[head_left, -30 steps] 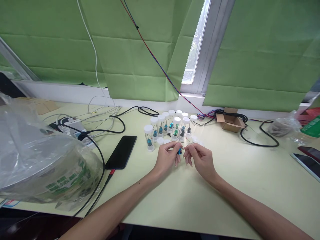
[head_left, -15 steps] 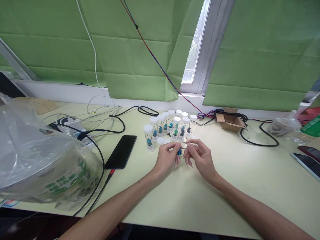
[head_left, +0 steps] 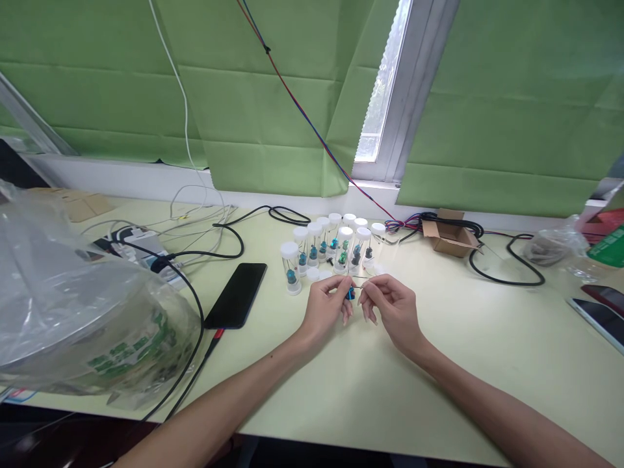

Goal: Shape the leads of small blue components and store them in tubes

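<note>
My left hand is closed, with thumb and fingertips pinching a small shiny blue part that has thin dark wire legs. The legs stick out sideways towards my right hand, whose thumb and forefinger pinch the lower leg near its end. Above it, the upper leg reaches across free of the fingers. Just beyond both hands stands a cluster of clear vials with white caps, most holding similar blue or green parts with wire legs. A few white caps lie close to my left hand.
On the left a black phone lies plugged into a cable, beside a bulky plastic bag and a power strip. An open cardboard box and black cables are at the back right. Two more phones lie at the right edge.
The fingers of my right hand have shifted slightly and drawn together on the lower leg; the upper leg now shows free of them. My left hand keeps its hold on the blue part.
</note>
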A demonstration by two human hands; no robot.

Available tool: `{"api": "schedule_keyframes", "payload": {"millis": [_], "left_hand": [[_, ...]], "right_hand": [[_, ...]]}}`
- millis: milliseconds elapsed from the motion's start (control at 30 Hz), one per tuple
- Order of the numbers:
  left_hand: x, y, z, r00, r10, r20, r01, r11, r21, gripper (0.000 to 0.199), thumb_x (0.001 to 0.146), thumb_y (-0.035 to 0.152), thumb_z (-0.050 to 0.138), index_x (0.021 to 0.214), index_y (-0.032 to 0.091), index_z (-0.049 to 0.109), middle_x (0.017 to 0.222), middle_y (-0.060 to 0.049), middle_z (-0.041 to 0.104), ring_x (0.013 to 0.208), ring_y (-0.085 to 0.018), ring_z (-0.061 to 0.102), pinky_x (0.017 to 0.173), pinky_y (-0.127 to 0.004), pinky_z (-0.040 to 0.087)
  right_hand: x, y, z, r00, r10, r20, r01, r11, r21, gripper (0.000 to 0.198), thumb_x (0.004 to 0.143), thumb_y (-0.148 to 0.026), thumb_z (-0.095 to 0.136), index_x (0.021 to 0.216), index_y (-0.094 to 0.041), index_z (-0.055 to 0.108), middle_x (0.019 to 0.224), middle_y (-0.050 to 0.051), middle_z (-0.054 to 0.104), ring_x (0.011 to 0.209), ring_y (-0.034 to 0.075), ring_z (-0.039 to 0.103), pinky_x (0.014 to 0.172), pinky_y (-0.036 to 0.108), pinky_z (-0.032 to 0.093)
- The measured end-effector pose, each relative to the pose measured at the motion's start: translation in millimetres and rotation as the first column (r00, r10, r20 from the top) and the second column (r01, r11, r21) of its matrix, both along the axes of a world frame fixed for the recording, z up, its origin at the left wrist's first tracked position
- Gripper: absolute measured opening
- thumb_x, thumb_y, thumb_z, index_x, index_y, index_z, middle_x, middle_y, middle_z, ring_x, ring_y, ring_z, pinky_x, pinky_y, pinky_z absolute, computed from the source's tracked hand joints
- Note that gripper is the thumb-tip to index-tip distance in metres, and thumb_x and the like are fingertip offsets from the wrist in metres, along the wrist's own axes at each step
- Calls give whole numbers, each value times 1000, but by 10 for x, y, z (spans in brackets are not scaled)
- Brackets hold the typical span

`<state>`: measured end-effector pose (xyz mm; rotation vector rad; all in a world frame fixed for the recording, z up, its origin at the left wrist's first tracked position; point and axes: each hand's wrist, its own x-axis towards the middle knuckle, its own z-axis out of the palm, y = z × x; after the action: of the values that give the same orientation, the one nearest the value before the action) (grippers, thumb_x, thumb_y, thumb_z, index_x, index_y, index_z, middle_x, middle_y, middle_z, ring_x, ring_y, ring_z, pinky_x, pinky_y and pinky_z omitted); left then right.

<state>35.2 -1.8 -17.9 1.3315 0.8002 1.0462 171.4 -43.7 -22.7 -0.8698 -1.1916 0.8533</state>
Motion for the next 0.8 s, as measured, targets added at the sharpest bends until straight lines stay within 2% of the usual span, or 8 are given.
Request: {"api": "schedule_keyframes", "payload": {"millis": [300, 533, 667, 800], "left_hand": [[12, -16, 21, 1000, 4, 13, -4, 1000, -4, 36, 86, 50, 60, 82, 14, 66, 48, 2, 55, 38, -12, 51, 40, -23, 41], [10, -12, 28, 999, -31, 25, 30, 999, 18, 34, 87, 45, 61, 94, 12, 68, 55, -1, 62, 45, -14, 59, 48, -25, 50], [11, -22, 28, 998, -42, 52, 40, 998, 41, 32, 81, 38, 70, 99, 12, 67, 64, -3, 65, 53, -15, 63, 54, -28, 54], [22, -24, 18, 997, -20, 74, 15, 998, 61, 30, 78, 35, 73, 97, 13, 67, 81, -5, 64, 56, -14, 64, 52, -28, 55]], "right_hand": [[8, -24, -6, 989, -137, 59, 137, 991, 0, 20, 89, -33, 66, 78, -17, 66, 62, 0, 64, 42, 10, 55, 37, 22, 37], [49, 12, 14, 982, -170, 87, 171, 985, -8, 25, 90, -36, 65, 74, -17, 62, 59, -1, 63, 40, 9, 53, 38, 22, 38], [71, 30, 18, 983, -165, 78, 167, 986, -18, 29, 91, -38, 63, 72, -17, 59, 58, -1, 62, 38, 8, 52, 37, 21, 38], [83, 43, 14, 987, -148, 67, 151, 988, -38, 30, 91, -40, 63, 72, -17, 57, 55, -1, 61, 36, 8, 51, 35, 20, 36]]}}
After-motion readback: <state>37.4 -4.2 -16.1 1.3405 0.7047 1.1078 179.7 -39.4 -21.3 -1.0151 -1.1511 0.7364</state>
